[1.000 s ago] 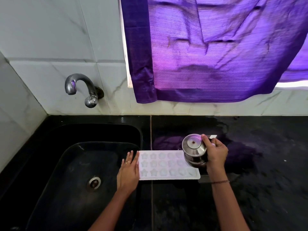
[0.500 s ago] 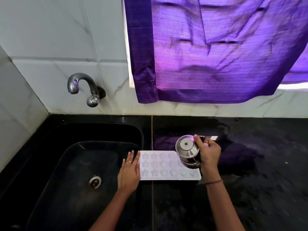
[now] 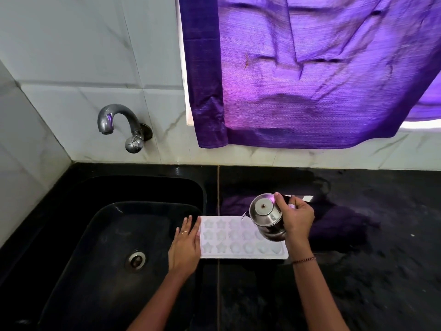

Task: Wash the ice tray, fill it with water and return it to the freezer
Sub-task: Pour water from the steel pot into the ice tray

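A white ice tray [image 3: 229, 237] with star and round moulds lies flat on the black counter, just right of the sink. My left hand [image 3: 185, 247] rests flat, fingers together, against the tray's left edge. My right hand [image 3: 297, 216] grips a small steel jug [image 3: 266, 215] with a lid, tilted over the tray's far right part, its spout pointing left over the moulds. The jug hides the tray's upper right corner.
A black sink [image 3: 114, 247] with a metal drain [image 3: 136, 258] lies to the left, a steel tap [image 3: 119, 125] on the tiled wall above it. A purple curtain [image 3: 310, 72] hangs over the window. The black counter [image 3: 370, 259] stretches to the right.
My right hand has carried the tilted jug leftward over the tray. My left hand has stayed at the tray's left edge.
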Demonstrator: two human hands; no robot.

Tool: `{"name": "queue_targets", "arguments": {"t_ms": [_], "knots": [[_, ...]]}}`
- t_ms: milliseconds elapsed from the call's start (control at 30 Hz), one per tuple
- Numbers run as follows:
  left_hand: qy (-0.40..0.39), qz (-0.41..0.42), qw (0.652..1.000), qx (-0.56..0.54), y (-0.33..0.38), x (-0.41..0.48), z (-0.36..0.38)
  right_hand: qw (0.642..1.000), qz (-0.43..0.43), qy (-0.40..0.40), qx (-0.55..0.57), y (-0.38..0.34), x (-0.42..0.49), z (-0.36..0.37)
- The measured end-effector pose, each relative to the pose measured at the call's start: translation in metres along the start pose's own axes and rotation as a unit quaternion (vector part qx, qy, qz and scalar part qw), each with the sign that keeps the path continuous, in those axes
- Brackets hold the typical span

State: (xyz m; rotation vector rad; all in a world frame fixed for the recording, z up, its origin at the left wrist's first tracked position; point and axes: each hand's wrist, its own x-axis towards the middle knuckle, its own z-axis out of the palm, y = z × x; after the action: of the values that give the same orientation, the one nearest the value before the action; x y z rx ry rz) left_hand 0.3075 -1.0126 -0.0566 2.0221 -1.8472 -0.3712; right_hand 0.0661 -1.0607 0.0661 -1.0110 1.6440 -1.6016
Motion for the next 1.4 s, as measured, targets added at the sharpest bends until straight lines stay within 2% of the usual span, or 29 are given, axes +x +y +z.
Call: {"name": "queue_targets", "arguments": {"t_ms": [233, 433, 600, 733, 933, 1400], "knots": [[-0.001, 0.0, 1.0, 0.004, -0.001, 0.0, 0.001, 0.999, 0.014, 0.003, 0.03, 0.0, 0.0, 0.0], [0.004, -0.002, 1.0, -0.008, 0.0, 0.0, 0.0, 0.989, 0.109, 0.006, 0.099, 0.008, 0.005, -0.001], [0.003, -0.002, 1.0, -0.007, -0.002, 0.0, 0.002, 0.984, 0.13, -0.002, 0.121, 0.009, 0.005, 0.001], [0.001, -0.004, 1.0, -0.007, -0.001, 0.0, 0.001, 0.988, 0.111, -0.001, 0.109, 0.006, 0.0, 0.004], [-0.002, -0.006, 1.0, 0.007, 0.001, -0.001, -0.001, 0.998, 0.038, -0.02, 0.037, 0.001, -0.008, 0.011], [0.003, -0.002, 1.0, -0.007, 0.001, -0.001, 0.0, 0.999, -0.028, -0.02, -0.037, -0.007, -0.017, 0.02]]}}
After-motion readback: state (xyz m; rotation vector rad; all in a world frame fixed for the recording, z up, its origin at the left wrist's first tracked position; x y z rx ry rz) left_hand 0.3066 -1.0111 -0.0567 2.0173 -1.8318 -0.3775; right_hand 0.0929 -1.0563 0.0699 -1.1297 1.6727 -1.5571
